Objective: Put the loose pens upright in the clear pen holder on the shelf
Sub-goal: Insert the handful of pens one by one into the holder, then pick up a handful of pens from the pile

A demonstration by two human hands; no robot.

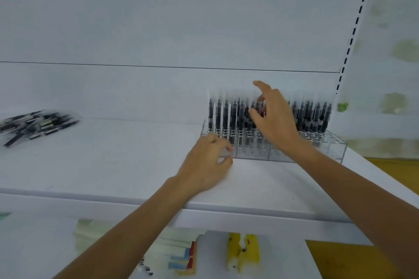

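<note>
The clear pen holder (333,145) stands on the white shelf (113,161), right of centre, with several black pens (224,118) upright in its back rows. My left hand (207,161) curls its fingers and thumb round the holder's front left corner. My right hand (273,120) hovers over the middle pens, index finger raised and thumb down among the pen tops. Blur hides whether it pinches a pen. A pile of loose black pens (37,124) lies at the shelf's far left.
The shelf's back panel rises right behind the holder, and a slotted upright (353,34) runs up on the right. Below the shelf's front edge lie packets of stationery (181,258) and a yellow package (243,253).
</note>
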